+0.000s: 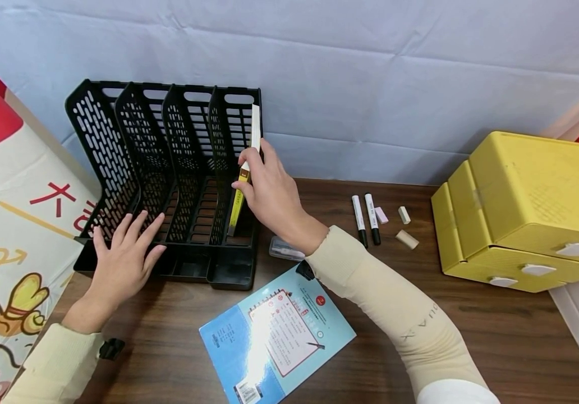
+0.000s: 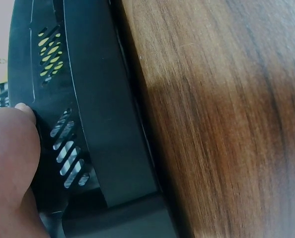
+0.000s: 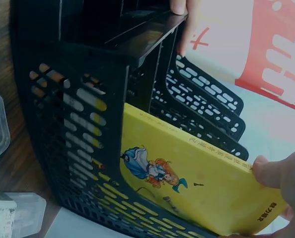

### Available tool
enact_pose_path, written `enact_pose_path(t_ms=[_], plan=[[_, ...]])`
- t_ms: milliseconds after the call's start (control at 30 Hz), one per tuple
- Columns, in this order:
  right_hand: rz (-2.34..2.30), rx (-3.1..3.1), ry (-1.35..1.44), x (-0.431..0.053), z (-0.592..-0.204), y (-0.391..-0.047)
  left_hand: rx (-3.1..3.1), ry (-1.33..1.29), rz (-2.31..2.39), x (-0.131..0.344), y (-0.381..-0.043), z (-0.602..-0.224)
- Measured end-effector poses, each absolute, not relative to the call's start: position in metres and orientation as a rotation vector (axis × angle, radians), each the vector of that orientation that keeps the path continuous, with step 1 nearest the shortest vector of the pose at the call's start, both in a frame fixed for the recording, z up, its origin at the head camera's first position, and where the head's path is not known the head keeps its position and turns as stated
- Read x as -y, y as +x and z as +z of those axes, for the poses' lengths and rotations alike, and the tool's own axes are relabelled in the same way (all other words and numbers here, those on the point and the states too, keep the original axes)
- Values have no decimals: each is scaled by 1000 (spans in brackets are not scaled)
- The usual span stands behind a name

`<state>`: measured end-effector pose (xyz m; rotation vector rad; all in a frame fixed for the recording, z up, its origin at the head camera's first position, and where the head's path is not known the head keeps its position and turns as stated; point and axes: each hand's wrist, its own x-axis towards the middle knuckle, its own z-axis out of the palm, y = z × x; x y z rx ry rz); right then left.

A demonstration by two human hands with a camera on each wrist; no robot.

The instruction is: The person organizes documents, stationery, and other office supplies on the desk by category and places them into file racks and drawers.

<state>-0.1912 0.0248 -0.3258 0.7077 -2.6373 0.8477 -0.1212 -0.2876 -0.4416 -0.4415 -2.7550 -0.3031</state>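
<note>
A black file organizer (image 1: 232, 276) with several upright compartments stands against the back wall. My right hand (image 1: 275, 196) pinches a yellow book (image 1: 238, 209) between thumb and fingers, near the upper part of its spine. That book is upright inside the rightmost compartment; its cover (image 3: 187, 173), with a cartoon figure, shows in the right wrist view. Spread fingers of my left hand (image 1: 124, 264) rest on the organizer's front edge at the left. Only part of the left hand (image 2: 11, 153) shows in the left wrist view, against the black plastic.
A blue book (image 1: 279, 336) lies flat in front. To the right are a white marker (image 1: 358, 216), another marker (image 1: 372, 216), a pink eraser (image 1: 381, 215) and a beige eraser (image 1: 407, 239). A clear case (image 1: 285, 248) sits beside the organizer. Yellow drawers (image 1: 537, 207) stand at far right.
</note>
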Motion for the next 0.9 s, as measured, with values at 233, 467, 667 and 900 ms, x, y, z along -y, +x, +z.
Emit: enact_pose_path(t_ms=[233, 467, 667, 900], plan=[[804, 2650, 681, -24, -326, -193, 2760, -438, -305, 288, -121, -441], [741, 2678, 677, -27, -325, -193, 2755, -436, -309, 288, -121, -442], [769, 2683, 689, -36, -323, -191, 2748, -445, -313, 288, -122, -441], [883, 2683, 700, -48, -317, -186, 2758, -436, -317, 288, -121, -441]])
